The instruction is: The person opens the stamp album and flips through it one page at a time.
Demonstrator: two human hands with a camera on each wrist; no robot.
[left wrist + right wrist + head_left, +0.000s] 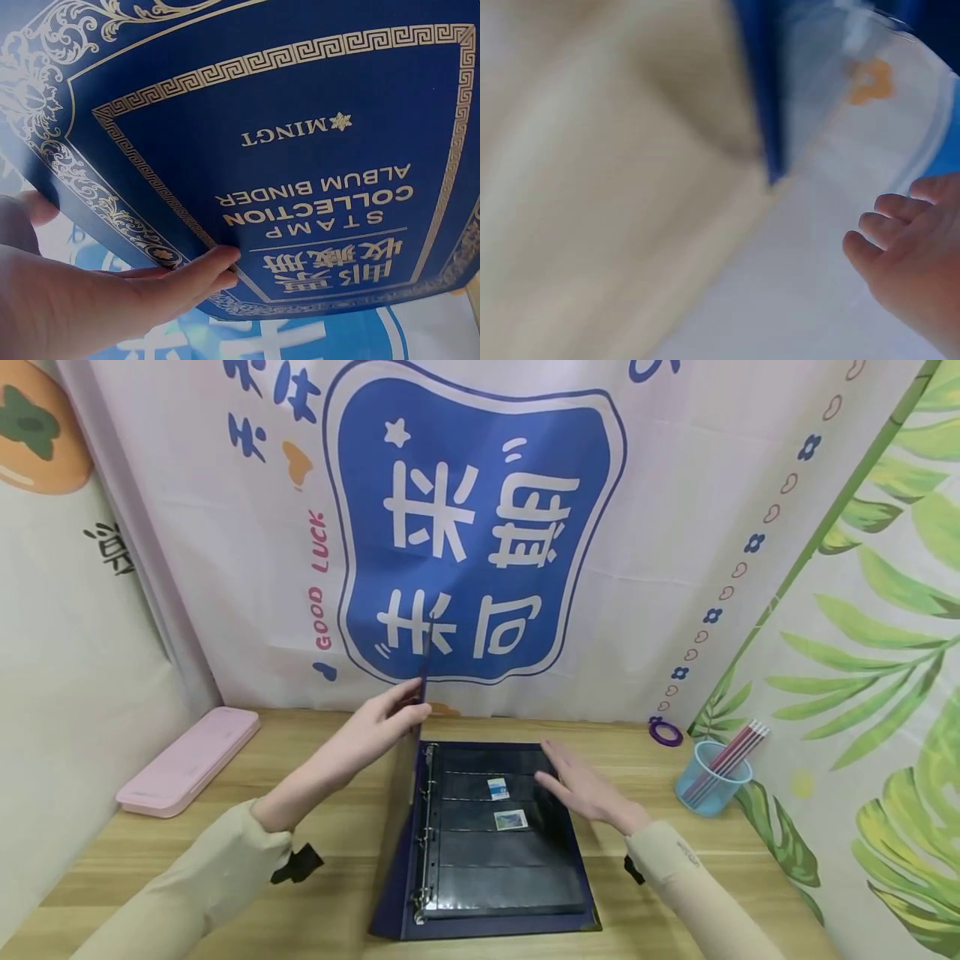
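Note:
A dark blue stamp album (510, 889) lies unfolded on the wooden table, showing black pocket pages and metal rings along its left side. Two small stamps (511, 820) sit in the pockets. Its front cover (315, 165), with gold borders and lettering, stands nearly upright. My left hand (382, 718) holds that cover near its edge; in the left wrist view the fingers lie on its outer face. Over the page's upper right side, my right hand (588, 785) is held with fingers extended and nothing in it.
A pink case (191, 760) lies at the left. To the right stand a blue mesh cup (712, 781) of pencils and, behind it, a purple ring (665, 732). Printed cloth (480, 527) hangs behind the table and at both sides.

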